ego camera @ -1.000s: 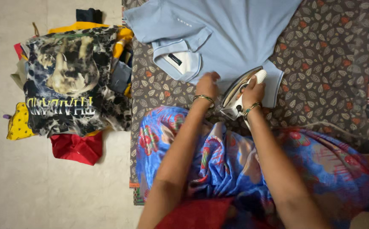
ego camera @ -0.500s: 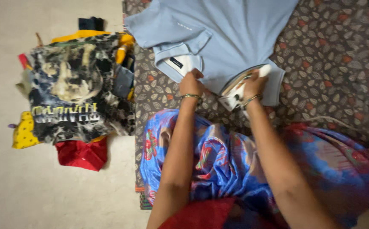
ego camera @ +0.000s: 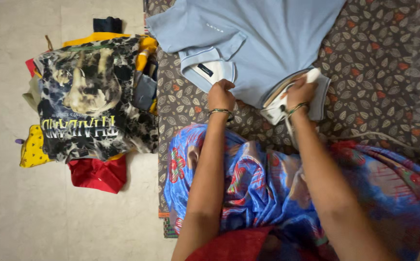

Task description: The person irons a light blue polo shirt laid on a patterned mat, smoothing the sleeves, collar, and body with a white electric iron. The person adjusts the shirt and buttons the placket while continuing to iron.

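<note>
In the upper middle of the frame a light blue polo shirt (ego camera: 268,43) lies spread on a brown leaf-patterned cloth (ego camera: 379,63) laid over the floor, its collar (ego camera: 207,70) turned toward the left and its lower sleeve edge toward the centre right. The right hand (ego camera: 301,92) is closed tight around the handle of a white electric iron (ego camera: 287,96), which rests on the shirt's sleeve hem at centre right; the iron's long axis runs diagonally, its heel toward the lower left and its nose toward the upper right, so the unpressed body of the shirt lies up and to the left of the soleplate. The left hand (ego camera: 220,95) sits just beside the collar, fingers curled and pinching or pressing the shirt's edge against the cloth; whether it truly grips fabric or only pins it cannot be told. That hand is the nearer one to the collar, while the right is nearer the sleeve, with the two well apart along the shirt's near edge. The iron's cord (ego camera: 379,137) trails off to the right. At the left of the frame, on the pale tiled floor (ego camera: 50,222), stands a pile of folded clothes (ego camera: 89,96) topped by a black-and-cream printed tee, with yellow and red pieces showing beneath. The person's blue floral garment (ego camera: 258,183) fills the lower centre.
</note>
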